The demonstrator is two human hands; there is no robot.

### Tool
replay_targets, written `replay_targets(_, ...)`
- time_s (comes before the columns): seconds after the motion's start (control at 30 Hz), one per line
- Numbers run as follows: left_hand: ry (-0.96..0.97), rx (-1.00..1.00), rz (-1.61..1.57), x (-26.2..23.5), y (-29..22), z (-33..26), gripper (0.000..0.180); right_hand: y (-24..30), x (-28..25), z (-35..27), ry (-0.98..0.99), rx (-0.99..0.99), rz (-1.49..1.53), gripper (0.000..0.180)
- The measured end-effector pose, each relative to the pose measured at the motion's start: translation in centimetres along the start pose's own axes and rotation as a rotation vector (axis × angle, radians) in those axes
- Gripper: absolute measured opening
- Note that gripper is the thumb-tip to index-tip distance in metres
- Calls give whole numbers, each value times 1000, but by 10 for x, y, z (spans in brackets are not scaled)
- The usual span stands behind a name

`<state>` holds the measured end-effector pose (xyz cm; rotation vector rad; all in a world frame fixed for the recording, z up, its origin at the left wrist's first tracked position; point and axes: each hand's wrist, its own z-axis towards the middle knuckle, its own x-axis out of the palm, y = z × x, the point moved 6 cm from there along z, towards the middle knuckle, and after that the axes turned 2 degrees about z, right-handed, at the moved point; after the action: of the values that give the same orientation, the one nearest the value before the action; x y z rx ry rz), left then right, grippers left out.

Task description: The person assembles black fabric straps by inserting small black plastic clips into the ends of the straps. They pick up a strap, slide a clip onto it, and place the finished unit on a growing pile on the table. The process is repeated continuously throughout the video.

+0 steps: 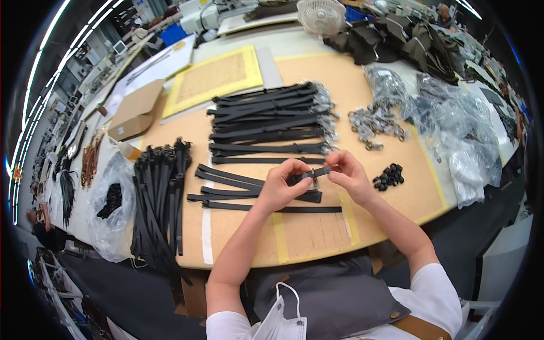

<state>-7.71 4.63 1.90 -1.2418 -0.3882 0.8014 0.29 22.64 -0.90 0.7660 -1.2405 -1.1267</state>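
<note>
In front of me, over the wooden board, my left hand (281, 186) and my right hand (350, 177) are close together on a black strap (321, 171). The left fingers and thumb close round it, while the right fingertips pinch its end. A small metal fitting sits on the strap between the hands; its exact kind is too small to tell. Several loose black straps (229, 182) lie under and beside my left hand. Beyond my hands is a stack of black straps (266, 120), their right ends bearing metal hardware in clear wrapping. Small black loops (389, 177) are heaped right of my right hand.
A thick pile of black straps (161, 192) hangs over the near left edge beside a clear bag (116, 226) holding black pieces. Metal clasps (377, 122) and plastic bags (453, 130) lie at right. Farther back are a yellow-edged panel (218, 79), cardboard (136, 110) and a fan (321, 16).
</note>
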Motion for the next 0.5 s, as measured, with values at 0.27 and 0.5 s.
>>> replay_targets(0.27,-152,-3,-356,-12,24,1,21,-75,213,-153,956,1097,331,30)
replay_targets(0.5,-139,74,-221,-3,26,-2,18,-201,352,-262,705,1442,1377,37)
